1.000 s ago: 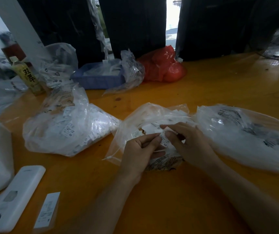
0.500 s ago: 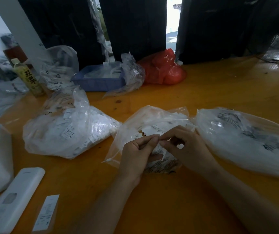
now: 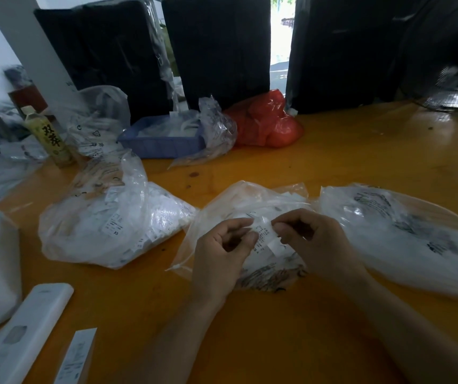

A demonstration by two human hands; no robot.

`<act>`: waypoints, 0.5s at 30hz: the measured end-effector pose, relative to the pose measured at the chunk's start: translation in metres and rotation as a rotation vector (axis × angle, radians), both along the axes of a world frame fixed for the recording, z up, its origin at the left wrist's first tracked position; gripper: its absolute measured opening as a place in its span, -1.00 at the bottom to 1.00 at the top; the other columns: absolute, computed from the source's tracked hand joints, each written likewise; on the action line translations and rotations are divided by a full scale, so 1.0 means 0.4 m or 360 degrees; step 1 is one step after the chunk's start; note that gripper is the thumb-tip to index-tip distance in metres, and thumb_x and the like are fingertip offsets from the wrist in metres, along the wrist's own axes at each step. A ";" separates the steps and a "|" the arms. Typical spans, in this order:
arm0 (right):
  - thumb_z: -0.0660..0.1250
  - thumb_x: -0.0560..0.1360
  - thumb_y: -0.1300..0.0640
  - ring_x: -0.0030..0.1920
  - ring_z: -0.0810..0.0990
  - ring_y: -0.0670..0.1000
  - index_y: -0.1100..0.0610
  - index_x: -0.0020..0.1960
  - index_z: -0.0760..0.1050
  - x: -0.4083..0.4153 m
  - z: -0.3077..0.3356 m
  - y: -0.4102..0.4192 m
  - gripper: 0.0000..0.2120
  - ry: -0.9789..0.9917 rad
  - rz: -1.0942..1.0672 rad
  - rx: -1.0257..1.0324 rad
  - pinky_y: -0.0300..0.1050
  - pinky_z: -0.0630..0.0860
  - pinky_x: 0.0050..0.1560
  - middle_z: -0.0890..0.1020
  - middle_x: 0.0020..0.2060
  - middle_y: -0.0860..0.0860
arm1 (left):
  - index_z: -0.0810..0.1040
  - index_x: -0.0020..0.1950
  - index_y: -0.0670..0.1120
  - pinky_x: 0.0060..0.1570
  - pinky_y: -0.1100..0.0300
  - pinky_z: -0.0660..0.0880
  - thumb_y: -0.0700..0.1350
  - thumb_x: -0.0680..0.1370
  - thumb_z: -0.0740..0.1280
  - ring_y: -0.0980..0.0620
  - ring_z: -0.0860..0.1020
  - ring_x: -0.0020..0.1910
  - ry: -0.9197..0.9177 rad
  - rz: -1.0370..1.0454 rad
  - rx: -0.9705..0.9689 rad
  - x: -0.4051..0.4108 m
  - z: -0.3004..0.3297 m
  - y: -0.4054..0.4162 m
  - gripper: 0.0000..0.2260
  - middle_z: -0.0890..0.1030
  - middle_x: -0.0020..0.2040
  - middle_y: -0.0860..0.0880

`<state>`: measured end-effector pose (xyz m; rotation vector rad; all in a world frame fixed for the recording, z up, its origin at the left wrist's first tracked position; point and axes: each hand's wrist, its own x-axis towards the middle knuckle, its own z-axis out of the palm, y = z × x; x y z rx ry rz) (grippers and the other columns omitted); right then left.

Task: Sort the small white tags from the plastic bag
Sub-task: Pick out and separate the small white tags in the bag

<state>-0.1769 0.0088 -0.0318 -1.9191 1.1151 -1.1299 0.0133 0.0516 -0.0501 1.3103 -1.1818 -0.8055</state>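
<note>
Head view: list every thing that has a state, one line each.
left hand: pinches white tag
right hand: pinches the same tag
white tag: held above middle bag
middle bag: lying flat, mouth state unclear
left bag: full of tags
bottle: upright, capped
blue tray: holds white items

"XS" shows on a tag (image 3: 115,233) in the left bag (image 3: 105,217); the bottle (image 3: 47,135) bears "双莽".

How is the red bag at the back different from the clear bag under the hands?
The red bag is opaque; the clear bag shows white tags inside. The red bag sits bunched at the table's far edge, untouched; the clear bag lies flatter, near, partly under both hands. Both are crinkled plastic.
</note>
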 end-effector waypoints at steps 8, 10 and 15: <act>0.25 0.63 0.28 -0.11 0.56 0.08 0.17 0.19 0.59 -0.172 0.031 -0.085 -0.80 0.0995 -0.0988 -0.0189 -0.06 0.46 -0.15 0.65 0.06 0.15 | 0.65 0.28 0.07 -0.21 0.45 0.53 -0.15 0.61 0.46 0.22 0.66 -0.07 -0.0755 0.1004 -0.0393 0.269 0.164 -0.009 -0.74 0.72 0.14 0.02; 0.26 0.55 0.40 -0.05 0.59 0.19 0.19 0.27 0.58 -0.212 0.021 -0.099 -0.66 0.1341 -0.1008 0.0026 -0.02 0.48 -0.17 0.62 0.08 0.22 | 0.66 0.31 -0.05 -0.03 0.17 0.59 -0.20 0.61 0.44 -0.04 0.68 0.02 -0.1021 0.1248 -0.0263 0.362 0.180 -0.018 -0.73 0.72 0.18 -0.12; 0.23 0.54 0.34 -0.12 0.61 0.12 0.12 -0.11 0.58 -0.198 0.016 -0.101 -0.80 0.1789 -0.0855 0.0300 -0.08 0.44 -0.27 0.63 -0.05 0.12 | 0.69 0.27 -0.17 0.18 -0.19 0.57 -0.28 0.60 0.40 -0.32 0.64 0.19 -0.1205 0.1372 0.0150 0.457 0.138 -0.035 -0.74 0.70 0.22 -0.26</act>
